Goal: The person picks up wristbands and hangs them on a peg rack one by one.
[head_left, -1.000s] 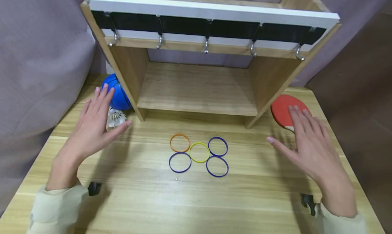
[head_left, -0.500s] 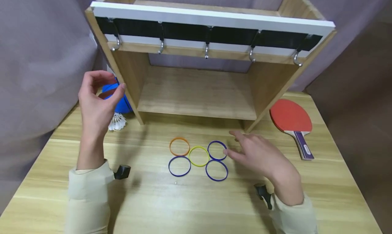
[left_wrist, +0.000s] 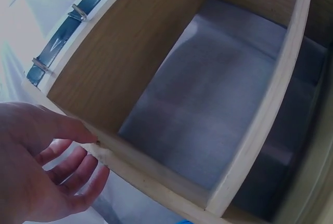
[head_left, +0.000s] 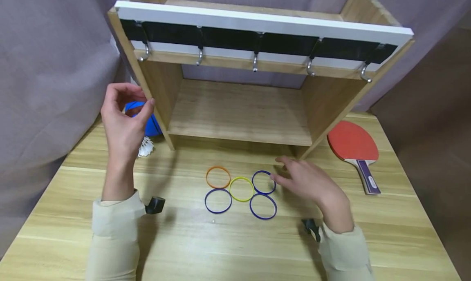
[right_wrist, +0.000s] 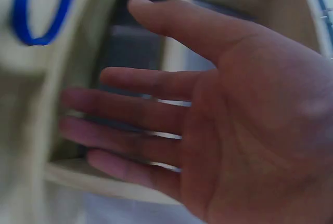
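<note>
The left hand (head_left: 125,123) pinches the pale wooden rack's (head_left: 239,111) edge, half hiding a blue ball (head_left: 152,127), while the right hand (head_left: 312,181), fingers loosely extended, overlaps a thin dark-blue ring (head_left: 263,171), contact unclear.

Red bat (head_left: 353,140), R side — blue ball (head_left: 152,128) nr shuttlecock (head_left: 146,147), L side

Tan wood-grained shelf (head_left: 241,111) — orange ring (head_left: 218,167), yellow ring (head_left: 241,177), dark-blue rings (head_left: 218,212) — red paddle (head_left: 352,141), blue ball (head_left: 151,128)
</note>
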`<state>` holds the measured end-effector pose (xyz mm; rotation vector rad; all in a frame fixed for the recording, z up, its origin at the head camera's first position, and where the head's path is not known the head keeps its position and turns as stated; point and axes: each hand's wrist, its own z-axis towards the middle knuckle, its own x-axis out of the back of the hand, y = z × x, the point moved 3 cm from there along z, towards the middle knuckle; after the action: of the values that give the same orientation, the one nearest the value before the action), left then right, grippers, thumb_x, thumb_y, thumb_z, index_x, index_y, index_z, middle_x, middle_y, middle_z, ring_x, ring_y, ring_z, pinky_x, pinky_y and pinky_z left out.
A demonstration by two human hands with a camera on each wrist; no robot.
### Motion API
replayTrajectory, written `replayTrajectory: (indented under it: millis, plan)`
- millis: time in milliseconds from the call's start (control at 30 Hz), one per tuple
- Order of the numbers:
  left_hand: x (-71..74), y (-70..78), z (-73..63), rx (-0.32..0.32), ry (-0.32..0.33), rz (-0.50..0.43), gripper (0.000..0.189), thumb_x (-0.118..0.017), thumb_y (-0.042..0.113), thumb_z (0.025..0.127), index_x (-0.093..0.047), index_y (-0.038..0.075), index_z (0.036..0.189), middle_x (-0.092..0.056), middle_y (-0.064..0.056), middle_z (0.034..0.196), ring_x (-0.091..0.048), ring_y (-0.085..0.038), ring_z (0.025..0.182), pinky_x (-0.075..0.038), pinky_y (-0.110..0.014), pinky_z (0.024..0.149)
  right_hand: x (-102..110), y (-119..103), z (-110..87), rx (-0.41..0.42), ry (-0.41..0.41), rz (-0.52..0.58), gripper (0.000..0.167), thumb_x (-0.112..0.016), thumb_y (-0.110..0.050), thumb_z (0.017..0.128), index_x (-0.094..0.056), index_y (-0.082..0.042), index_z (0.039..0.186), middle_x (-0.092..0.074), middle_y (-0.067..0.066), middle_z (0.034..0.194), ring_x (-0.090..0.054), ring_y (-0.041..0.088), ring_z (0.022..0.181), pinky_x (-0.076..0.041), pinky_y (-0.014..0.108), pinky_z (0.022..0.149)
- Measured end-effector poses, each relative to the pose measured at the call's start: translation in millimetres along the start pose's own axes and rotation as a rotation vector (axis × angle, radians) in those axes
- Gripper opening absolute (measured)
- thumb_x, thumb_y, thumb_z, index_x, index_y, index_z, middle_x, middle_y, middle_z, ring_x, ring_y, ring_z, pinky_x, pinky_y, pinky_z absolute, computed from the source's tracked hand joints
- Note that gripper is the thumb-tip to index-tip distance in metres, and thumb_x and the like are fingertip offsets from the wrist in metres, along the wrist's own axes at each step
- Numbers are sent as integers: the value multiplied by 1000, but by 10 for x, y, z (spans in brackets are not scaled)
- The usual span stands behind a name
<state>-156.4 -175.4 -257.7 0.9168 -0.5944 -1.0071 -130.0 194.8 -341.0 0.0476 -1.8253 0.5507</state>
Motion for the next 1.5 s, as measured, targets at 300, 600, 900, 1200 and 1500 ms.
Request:
replayTrajectory:
  millis: [300, 600, 900, 1200, 1500]
  plan:
    - [-29, 30, -8, -15, 26, 7, 27, -70, -5, 83, -58, -4, 107, -61, -16, 98, -59, -26, 91, -48, -26, 70, -205, 213, 266, 66, 35, -21, 24, -72, -29, 88, -68, -10, 102, -59, -9, 76, -52, 12, 70, -46, 35, 65]
    - [-19, 62, 2, -22, 19, 45, 29, -71, -2, 83, -57, -4, 108, -61, -15, 100, -61, -25, 90, -52, -26, 74, -242, 195, 322, 108, 26, -32, 8, -74, -12, 86, -66, -14, 88, -59, -7, 79, -52, 12, 71, -46, 32, 63]
    - [-9, 52, 6, -24, 32, 36, 28, -71, -1, 83, -58, -3, 108, -61, -14, 99, -60, -25, 89, -51, -25, 72, -178, 162, 333, 153, 100, 44, 6, -73, -9, 86, -69, -11, 90, -63, -8, 78, -58, 9, 71, -51, 30, 66]
    - [-3, 20, -8, -24, 44, 17, 27, -71, -1, 84, -59, -3, 107, -61, -15, 99, -59, -26, 92, -49, -27, 71, -51, -5, 222, 237, 155, 130, 12, -78, -12, 84, -73, -11, 95, -69, -7, 84, -64, 7, 76, -55, 28, 67]
    - [-42, -11, -18, -19, 37, -16, 27, -71, -3, 83, -59, -4, 107, -61, -16, 97, -60, -26, 90, -50, -27, 70, 42, -125, 89, 277, 255, 98, 16, -81, -11, 80, -78, -12, 96, -70, -7, 86, -61, 4, 70, -51, 23, 59]
